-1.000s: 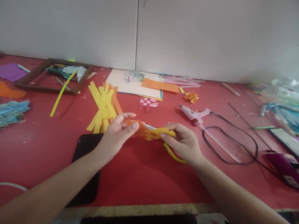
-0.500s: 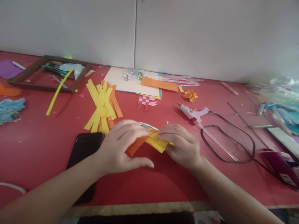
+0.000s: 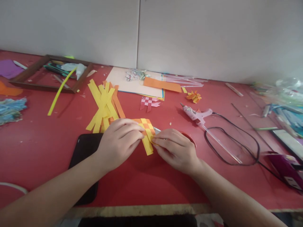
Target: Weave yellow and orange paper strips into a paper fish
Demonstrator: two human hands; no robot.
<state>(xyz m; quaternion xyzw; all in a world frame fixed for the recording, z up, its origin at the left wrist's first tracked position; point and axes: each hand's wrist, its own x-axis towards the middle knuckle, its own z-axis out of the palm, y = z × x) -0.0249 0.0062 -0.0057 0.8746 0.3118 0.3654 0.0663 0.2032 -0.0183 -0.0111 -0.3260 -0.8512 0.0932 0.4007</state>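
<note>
Between my hands is a woven piece of yellow and orange paper strips (image 3: pixel 147 132), checkered at its top, with yellow ends hanging toward me. My left hand (image 3: pixel 120 142) pinches its left side, fingers closed. On the right edge, my right hand (image 3: pixel 176 149) grips the weave with bent fingers. Part of scissors (image 3: pixel 156 129) seems to show behind the weave, blade pale and a red handle (image 3: pixel 189 138) beyond my right hand. Loose yellow paper strips (image 3: pixel 103 105) lie in a pile to the left, and a black phone (image 3: pixel 84 167) rests beside my left forearm.
A pink woven paper fish (image 3: pixel 148 102) lies ahead. To the right are a pink glue gun (image 3: pixel 195 114) with a looped black cord and a purple stapler-like object (image 3: pixel 285 167). A brown frame (image 3: pixel 42 88) holding tools and cream sheets (image 3: pixel 118 80) sit at the back.
The woven paper has turned so its checkered face shows and its yellow ends point toward me. My left thumb has closed in, and my right hand has shifted slightly left.
</note>
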